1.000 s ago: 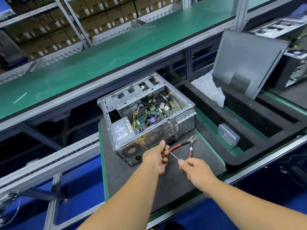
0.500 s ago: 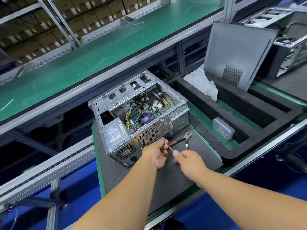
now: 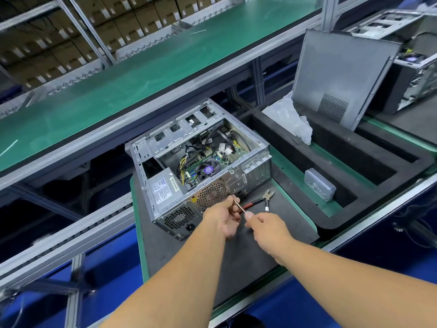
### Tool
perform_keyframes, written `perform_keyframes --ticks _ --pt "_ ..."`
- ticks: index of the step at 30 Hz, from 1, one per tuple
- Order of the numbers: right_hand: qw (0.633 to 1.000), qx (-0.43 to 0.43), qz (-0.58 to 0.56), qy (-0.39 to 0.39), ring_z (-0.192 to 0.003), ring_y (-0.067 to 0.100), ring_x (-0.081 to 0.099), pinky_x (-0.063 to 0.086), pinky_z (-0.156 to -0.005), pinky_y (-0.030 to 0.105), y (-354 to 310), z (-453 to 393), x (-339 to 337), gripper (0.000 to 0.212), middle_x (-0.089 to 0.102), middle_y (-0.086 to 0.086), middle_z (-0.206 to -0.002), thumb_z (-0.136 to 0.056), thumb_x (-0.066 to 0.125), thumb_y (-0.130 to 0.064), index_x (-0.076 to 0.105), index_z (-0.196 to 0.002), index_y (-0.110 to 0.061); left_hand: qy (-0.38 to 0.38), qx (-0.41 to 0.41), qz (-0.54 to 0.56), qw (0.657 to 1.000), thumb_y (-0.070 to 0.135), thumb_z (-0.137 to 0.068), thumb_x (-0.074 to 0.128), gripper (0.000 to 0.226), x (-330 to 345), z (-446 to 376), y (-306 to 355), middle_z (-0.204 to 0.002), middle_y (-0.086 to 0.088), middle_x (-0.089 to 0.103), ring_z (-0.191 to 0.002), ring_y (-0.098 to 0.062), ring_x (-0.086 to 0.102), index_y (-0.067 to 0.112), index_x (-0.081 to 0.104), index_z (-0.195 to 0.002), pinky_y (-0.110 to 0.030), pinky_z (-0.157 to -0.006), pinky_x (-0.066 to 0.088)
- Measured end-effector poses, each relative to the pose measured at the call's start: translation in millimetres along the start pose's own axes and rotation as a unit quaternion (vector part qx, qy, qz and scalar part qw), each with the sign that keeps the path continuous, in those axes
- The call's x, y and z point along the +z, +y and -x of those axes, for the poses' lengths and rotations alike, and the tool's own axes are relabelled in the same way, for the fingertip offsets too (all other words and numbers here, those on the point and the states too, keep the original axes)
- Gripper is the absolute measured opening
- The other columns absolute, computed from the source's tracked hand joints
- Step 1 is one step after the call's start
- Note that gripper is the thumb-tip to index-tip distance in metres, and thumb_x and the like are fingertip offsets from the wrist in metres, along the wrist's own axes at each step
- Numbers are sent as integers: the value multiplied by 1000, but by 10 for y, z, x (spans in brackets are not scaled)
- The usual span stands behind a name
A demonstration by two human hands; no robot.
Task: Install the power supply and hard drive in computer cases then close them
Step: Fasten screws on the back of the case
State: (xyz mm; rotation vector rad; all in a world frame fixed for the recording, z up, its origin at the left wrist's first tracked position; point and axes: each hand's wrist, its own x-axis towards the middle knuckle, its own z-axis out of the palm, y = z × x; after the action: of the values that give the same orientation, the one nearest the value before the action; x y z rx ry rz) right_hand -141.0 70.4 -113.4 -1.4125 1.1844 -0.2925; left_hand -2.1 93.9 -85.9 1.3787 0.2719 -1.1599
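1. Both hands pinch one thin pale strip (image 3: pixel 239 206), likely a cable tie: left hand (image 3: pixel 224 217) at its far end, right hand (image 3: pixel 264 227) at its near end.
2. Just beyond the grip sits the open computer case (image 3: pixel 201 166), power supply (image 3: pixel 163 185) seated inside.
3. Right of the grip lie cutters (image 3: pixel 261 200).
4. That case looks heavy and sharp-edged; I'd lift it by the frame, not the cables.

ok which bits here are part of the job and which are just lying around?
In use:
computer case, open
power supply, seated in it
thin white strip, pinched by left hand and right hand
side panel

Lying about:
cutters
plastic bag
small plastic box
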Motion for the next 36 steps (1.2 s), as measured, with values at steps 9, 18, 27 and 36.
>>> perform_keyframes --ticks 9,18,27,36 --pt "1000 17 -15 -2 -64 20 49 40 -58 30 -52 1 16 51 61 5 -75 -99 54 -56 68 -95 -6 8 -5 5 1000 18 -108 48 23 24 -16 -19 -78 3 63 -56 -6 42 17 63 -91 -20 -53 29" --pt "993 65 -97 -33 -44 14 47 37 -42 24 -77 50 35 39 74 4 -67 -98 61 -48 63 -87 -11 7 22 -115 993 10 -100 53 23 -84 74 -175 -67 5 71 -50 -8 45 12 75 -97 -21 -40 24" --pt "987 73 -145 -19 -51 15 51 44 -43 25 -29 104 22 24 73 8 -76 -92 73 -42 63 -99 -21 65 55 -146 986 4 -96 56 24 15 26 -209 -56 4 63 -41 -4 39 13 75 -82 -18 -37 25" --pt "951 153 -261 -71 -46 9 41 30 -42 22 -25 138 47 30 66 2 -63 -104 57 -37 67 -98 -10 -60 54 -216 973 10 -94 61 16 -91 227 -351 -68 -10 55 -45 -15 40 6 72 -84 -23 -39 32"
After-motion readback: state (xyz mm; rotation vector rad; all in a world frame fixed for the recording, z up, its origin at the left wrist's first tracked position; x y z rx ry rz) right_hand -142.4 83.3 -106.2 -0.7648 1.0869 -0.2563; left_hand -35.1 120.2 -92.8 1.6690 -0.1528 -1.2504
